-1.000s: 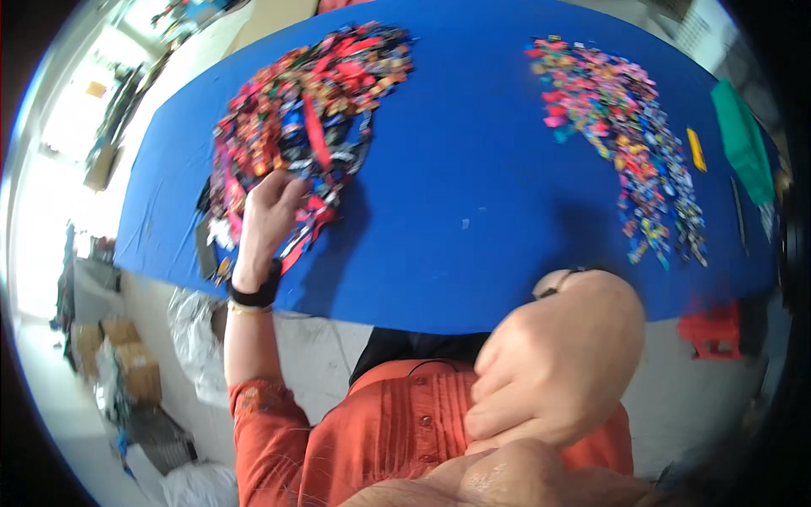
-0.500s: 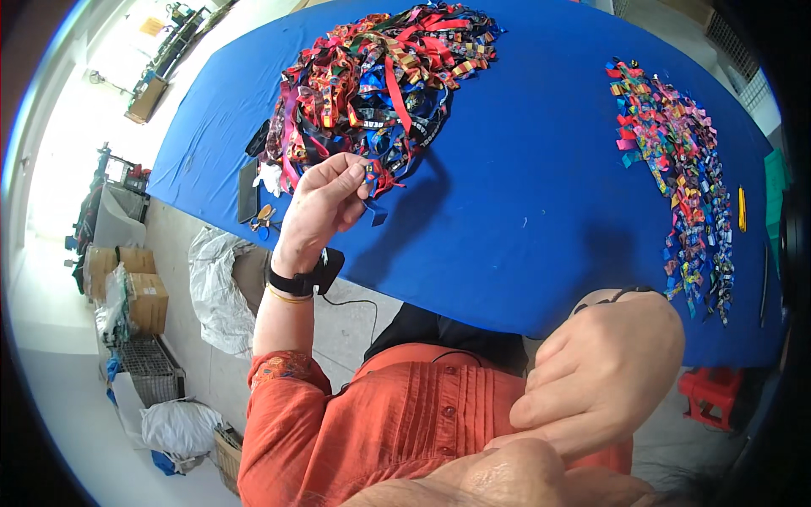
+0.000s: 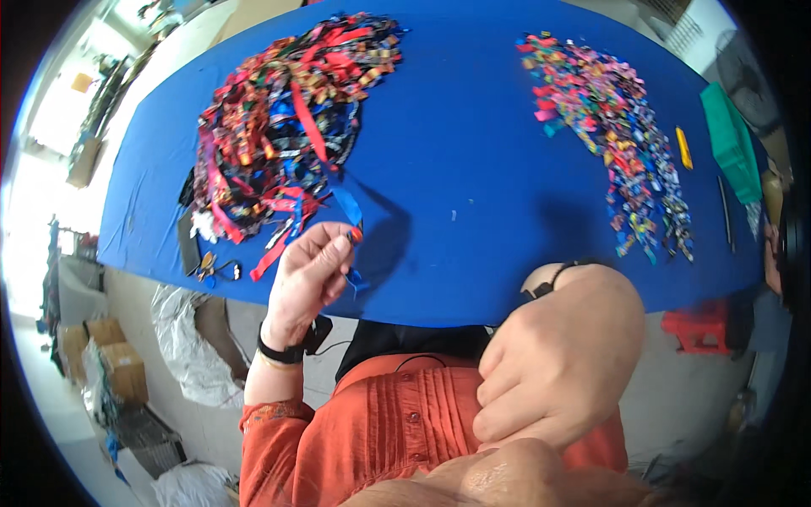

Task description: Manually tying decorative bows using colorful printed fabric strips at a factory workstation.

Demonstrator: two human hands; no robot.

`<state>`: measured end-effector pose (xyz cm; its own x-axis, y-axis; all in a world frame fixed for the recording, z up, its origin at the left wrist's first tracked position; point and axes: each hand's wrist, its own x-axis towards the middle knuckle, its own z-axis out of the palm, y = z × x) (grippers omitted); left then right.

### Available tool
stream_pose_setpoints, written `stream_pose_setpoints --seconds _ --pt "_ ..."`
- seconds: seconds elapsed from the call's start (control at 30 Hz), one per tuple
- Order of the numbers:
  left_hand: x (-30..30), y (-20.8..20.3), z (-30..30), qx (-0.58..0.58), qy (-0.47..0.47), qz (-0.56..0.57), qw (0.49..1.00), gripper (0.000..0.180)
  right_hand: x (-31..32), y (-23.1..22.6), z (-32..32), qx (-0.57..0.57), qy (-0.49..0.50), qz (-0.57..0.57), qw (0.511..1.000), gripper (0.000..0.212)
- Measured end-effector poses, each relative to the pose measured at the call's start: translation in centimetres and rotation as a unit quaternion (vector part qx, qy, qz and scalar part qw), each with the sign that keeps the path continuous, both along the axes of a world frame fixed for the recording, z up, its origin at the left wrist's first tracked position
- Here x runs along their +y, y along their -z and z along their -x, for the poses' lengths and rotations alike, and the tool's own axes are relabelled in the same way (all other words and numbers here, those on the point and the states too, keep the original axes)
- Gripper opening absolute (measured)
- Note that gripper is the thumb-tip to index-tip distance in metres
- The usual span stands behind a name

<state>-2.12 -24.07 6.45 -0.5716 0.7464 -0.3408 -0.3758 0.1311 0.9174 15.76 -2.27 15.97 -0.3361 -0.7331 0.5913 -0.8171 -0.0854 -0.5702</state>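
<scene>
My left hand point(image 3: 314, 269) pinches a patterned ribbon point(image 3: 356, 235) between thumb and fingertips, just past the near edge of the blue-covered table. A blue stretch of ribbon point(image 3: 348, 205) rises from the pinch toward a big tangled pile of colourful ribbons point(image 3: 279, 127) on the left. Red strips trail from that pile beside my left hand. Close to the camera, my right hand point(image 3: 564, 355) is raised with its fingers curled; the fingertips are hidden, so what they hold does not show. A dark band circles each wrist.
On the table's right lies a heap of short colourful ribbon pieces point(image 3: 604, 127). Beyond it are a yellow cutter point(image 3: 683, 148) and a green box point(image 3: 728, 139). Scissors point(image 3: 207, 269) lie at the left edge. A red stool point(image 3: 697, 328) and cardboard boxes point(image 3: 125, 372) stand on the floor.
The view has shifted, so both piles appear farther left. My left hand has come away from the big pile with the ribbon, and red strips now trail out of it. My right hand stays curled.
</scene>
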Motion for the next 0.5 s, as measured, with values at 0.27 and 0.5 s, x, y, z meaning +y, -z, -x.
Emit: stream_pose_setpoints --seconds 0.27,0.5 --pt "0.6 -4.4 -4.4 0.108 0.151 -0.042 0.982 0.013 0.6 0.9 2.6 -0.024 0.226 0.045 0.973 0.025" --pt "0.4 -6.2 -3.4 0.173 0.001 -0.118 0.978 0.015 0.7 2.8 7.1 -0.146 0.320 -0.016 0.936 0.054"
